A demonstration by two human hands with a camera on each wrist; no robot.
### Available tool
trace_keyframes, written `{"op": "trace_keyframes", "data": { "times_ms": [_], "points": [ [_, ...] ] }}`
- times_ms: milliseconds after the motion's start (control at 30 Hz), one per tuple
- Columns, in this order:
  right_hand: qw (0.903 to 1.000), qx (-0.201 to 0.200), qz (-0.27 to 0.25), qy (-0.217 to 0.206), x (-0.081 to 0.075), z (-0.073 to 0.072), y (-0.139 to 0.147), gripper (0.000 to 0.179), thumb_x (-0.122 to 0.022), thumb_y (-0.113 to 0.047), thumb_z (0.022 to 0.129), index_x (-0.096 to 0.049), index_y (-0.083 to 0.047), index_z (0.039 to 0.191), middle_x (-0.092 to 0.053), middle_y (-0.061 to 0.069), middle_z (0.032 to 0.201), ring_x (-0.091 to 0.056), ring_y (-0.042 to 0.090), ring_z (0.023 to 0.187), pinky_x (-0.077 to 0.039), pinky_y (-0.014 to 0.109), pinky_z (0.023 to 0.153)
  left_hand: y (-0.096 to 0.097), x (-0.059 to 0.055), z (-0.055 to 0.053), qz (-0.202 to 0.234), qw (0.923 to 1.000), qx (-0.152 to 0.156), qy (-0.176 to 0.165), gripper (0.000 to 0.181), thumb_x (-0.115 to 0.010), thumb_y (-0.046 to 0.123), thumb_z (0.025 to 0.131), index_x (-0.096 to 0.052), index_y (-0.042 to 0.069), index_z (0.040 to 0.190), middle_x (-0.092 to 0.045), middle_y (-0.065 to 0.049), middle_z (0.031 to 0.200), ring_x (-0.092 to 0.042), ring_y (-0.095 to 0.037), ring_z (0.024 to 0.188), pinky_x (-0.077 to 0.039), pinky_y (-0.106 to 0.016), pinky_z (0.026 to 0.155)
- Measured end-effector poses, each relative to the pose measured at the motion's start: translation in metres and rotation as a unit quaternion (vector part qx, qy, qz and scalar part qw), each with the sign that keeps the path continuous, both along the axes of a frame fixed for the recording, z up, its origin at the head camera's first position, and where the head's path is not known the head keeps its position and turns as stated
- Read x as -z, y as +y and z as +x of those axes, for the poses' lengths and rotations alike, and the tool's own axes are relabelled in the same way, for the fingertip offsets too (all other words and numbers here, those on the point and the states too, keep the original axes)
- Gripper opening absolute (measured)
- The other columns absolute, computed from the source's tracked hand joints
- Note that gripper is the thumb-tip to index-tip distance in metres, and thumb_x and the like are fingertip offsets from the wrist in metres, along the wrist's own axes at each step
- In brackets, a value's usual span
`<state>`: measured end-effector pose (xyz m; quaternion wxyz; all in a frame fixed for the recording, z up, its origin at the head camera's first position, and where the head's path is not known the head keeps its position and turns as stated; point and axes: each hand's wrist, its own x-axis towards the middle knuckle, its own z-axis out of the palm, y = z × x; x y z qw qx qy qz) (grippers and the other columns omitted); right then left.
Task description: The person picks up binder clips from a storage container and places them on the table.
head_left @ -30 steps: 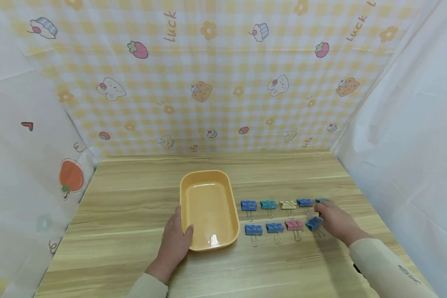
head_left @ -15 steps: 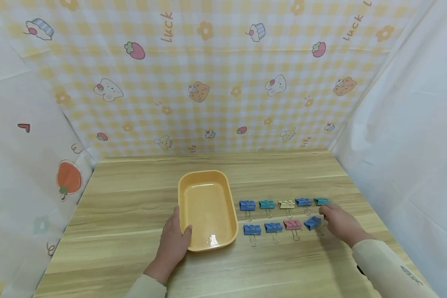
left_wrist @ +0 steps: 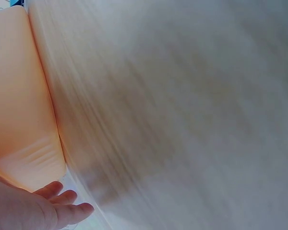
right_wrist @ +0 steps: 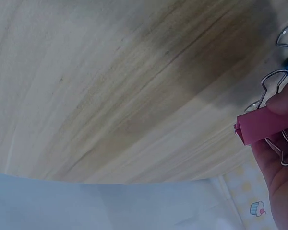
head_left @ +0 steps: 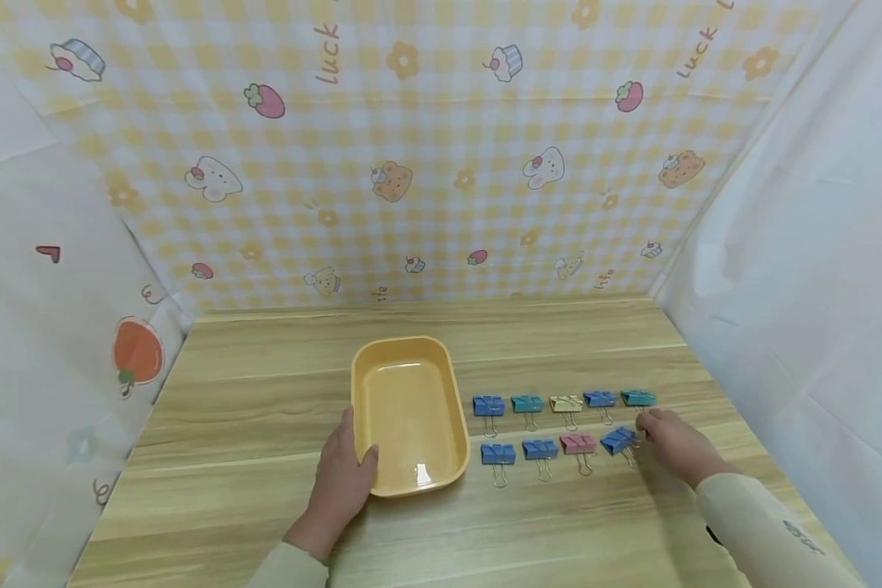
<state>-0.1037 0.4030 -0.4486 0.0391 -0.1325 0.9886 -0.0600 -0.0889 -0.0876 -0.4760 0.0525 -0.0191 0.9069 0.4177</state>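
My left hand (head_left: 340, 465) holds the near left corner of a yellow plastic tray (head_left: 456, 392), thumb over the rim and fingers along the outer wall. In the left wrist view its fingers (left_wrist: 69, 213) lie beside the tray's wall (left_wrist: 24, 96). My right hand (head_left: 672, 441) pinches a pink binder clip (right_wrist: 261, 125), which the hand hides in the head view. The hand is at the right end of the near row, beside a tilted blue binder clip (head_left: 618, 441) and just in front of a teal binder clip (head_left: 638, 398).
Two rows of binder clips lie right of the tray. The far row includes a yellow clip (head_left: 566, 403) and another teal clip (head_left: 527, 403); the near row includes a pink clip (head_left: 577, 443). A checked cloth (head_left: 441, 163) rises behind the wooden table (head_left: 265, 392).
My right hand has shifted a little right and toward me, uncovering the teal clip at the far row's end. The left hand and tray stay in place.
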Motion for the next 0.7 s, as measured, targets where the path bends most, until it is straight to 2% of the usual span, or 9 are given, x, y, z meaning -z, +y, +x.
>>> {"op": "trace_keyframes", "data": {
  "times_ms": [200, 367, 700],
  "points": [
    [0.9996, 0.016, -0.001, -0.022, 0.006, -0.001, 0.001, 0.019, -0.057, 0.007, 0.088, -0.056, -0.011, 0.084, -0.053, 0.000, 0.084, -0.050, 0.020, 0.079, -0.048, 0.040, 0.069, 0.000, 0.000, 0.000, 0.001, 1.0000, -0.002, -0.004, 0.074, -0.050, 0.021, 0.098, -0.007, 0.001, 0.154, -0.024, -0.031, 0.151, -0.021, -0.048, 0.139, -0.020, -0.066, 0.109],
    [0.9996, 0.019, -0.003, -0.022, 0.010, -0.002, 0.003, 0.021, -0.056, 0.009, 0.088, -0.054, -0.011, 0.082, -0.050, -0.001, 0.082, -0.047, 0.019, 0.078, -0.047, 0.039, 0.068, 0.001, -0.001, 0.000, 0.001, 1.0000, -0.002, -0.002, 0.074, -0.051, 0.021, 0.098, -0.007, 0.001, 0.154, -0.024, -0.031, 0.151, -0.021, -0.049, 0.139, -0.020, -0.067, 0.108],
    [0.9994, 0.026, 0.001, -0.025, 0.021, -0.008, 0.009, 0.019, -0.056, 0.008, 0.089, -0.058, -0.011, 0.085, -0.052, 0.001, 0.085, -0.051, 0.019, 0.080, -0.051, 0.041, 0.072, 0.000, 0.001, -0.001, 0.002, 1.0000, 0.004, -0.004, 0.074, -0.049, 0.022, 0.098, -0.005, 0.000, 0.154, -0.021, -0.030, 0.153, -0.018, -0.048, 0.140, -0.018, -0.065, 0.110]
  ]
}}
